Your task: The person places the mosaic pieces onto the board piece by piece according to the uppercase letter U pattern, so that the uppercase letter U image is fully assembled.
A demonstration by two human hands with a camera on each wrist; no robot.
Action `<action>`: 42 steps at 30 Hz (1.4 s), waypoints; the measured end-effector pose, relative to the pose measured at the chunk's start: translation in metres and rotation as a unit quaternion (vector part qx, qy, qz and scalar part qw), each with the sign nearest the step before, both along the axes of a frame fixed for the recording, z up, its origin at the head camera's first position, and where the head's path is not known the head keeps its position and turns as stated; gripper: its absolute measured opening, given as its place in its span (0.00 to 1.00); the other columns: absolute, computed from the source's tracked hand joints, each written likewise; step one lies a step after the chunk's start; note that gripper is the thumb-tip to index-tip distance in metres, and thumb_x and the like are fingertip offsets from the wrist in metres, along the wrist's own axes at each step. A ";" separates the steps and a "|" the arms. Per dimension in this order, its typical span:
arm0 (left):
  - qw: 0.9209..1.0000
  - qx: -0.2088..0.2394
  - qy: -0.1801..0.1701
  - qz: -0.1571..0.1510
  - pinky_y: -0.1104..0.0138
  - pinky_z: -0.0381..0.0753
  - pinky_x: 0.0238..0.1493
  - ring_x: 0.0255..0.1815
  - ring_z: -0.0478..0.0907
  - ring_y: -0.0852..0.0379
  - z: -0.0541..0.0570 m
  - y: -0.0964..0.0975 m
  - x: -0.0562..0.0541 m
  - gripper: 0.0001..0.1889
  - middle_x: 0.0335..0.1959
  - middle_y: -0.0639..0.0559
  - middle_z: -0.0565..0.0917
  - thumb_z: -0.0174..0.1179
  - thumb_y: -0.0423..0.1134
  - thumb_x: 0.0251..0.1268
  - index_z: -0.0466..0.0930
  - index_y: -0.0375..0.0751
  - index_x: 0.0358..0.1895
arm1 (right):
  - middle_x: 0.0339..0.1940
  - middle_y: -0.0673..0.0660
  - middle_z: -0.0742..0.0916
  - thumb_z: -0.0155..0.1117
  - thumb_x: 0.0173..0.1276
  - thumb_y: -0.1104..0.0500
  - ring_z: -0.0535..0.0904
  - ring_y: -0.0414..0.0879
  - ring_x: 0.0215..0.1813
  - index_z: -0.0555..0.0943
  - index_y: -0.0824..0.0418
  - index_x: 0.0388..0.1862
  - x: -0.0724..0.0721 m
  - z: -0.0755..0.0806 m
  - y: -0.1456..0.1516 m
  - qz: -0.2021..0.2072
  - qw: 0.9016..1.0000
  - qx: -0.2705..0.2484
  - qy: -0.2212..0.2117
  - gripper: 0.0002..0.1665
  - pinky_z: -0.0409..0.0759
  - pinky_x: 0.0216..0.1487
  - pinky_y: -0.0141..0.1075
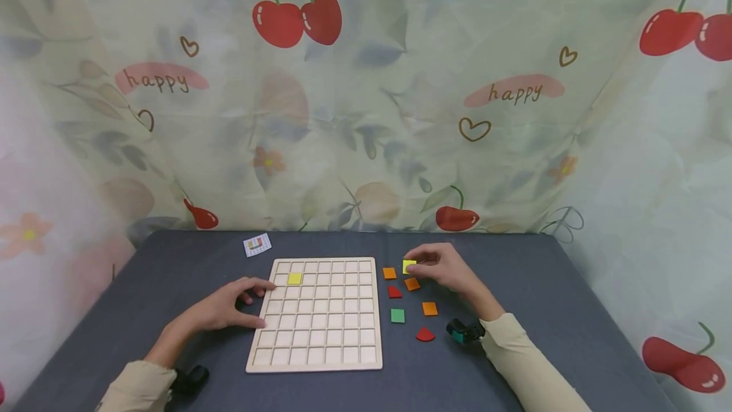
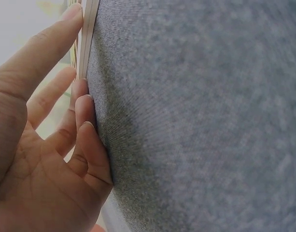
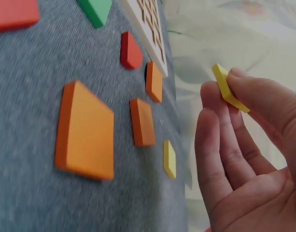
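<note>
My right hand pinches a yellow square tile between thumb and fingers, raised above the table just right of the board. My left hand lies at the left side of the pale wooden grid board. Its thumb and fingertips touch the board's edge, the other fingers loosely bent. One yellow square sits in a cell of the board's second row from the far side. Under the right hand, a second loose yellow tile lies on the cloth, hidden in the head view.
Right of the board lie several orange tiles, a green square and two red rounded pieces. A small printed card is beyond the board's far left corner. A patterned curtain hangs behind the dark table.
</note>
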State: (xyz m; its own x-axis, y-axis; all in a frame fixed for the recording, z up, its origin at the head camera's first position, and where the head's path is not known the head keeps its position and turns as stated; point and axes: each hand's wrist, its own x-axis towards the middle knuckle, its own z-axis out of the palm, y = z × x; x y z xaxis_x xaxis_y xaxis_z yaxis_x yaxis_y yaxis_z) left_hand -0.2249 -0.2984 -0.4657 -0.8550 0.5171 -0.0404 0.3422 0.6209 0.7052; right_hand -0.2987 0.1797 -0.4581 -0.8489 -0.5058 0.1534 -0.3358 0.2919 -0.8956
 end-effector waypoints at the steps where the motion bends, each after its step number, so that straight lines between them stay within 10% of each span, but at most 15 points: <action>1: 1.000 -0.001 -0.001 0.002 0.54 0.73 0.49 0.47 0.73 0.48 0.000 0.000 0.000 0.34 0.51 0.47 0.74 0.76 0.43 0.59 0.74 0.36 0.67 | 0.46 0.61 0.87 0.71 0.71 0.61 0.86 0.59 0.43 0.85 0.69 0.53 0.000 0.001 -0.002 0.003 1.000 -0.002 0.000 0.16 0.82 0.47 0.48; 13: 1.000 -0.009 -0.005 0.008 0.54 0.72 0.49 0.46 0.72 0.49 0.001 0.001 -0.001 0.34 0.50 0.48 0.74 0.76 0.45 0.59 0.75 0.37 0.67 | 0.40 0.59 0.88 0.71 0.69 0.64 0.82 0.65 0.40 0.88 0.65 0.49 -0.002 0.000 -0.026 0.017 1.000 0.008 0.010 0.10 0.78 0.41 0.60; 42: 1.000 -0.019 -0.012 0.010 0.55 0.72 0.50 0.47 0.72 0.49 -0.003 -0.002 -0.005 0.35 0.50 0.49 0.74 0.76 0.47 0.59 0.74 0.39 0.68 | 0.44 0.63 0.87 0.70 0.70 0.66 0.84 0.63 0.44 0.86 0.68 0.52 -0.004 -0.011 -0.075 0.099 0.994 -0.049 -0.021 0.13 0.82 0.46 0.53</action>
State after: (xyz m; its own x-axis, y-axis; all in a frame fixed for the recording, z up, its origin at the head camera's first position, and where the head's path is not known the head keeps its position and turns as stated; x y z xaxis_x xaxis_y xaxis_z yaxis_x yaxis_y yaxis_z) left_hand -0.2299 -0.3000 -0.4685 -0.8633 0.4983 -0.0808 0.3126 0.6534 0.6895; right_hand -0.3027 0.1048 -0.4696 -0.7412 -0.6476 0.1765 -0.3396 0.1350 -0.9308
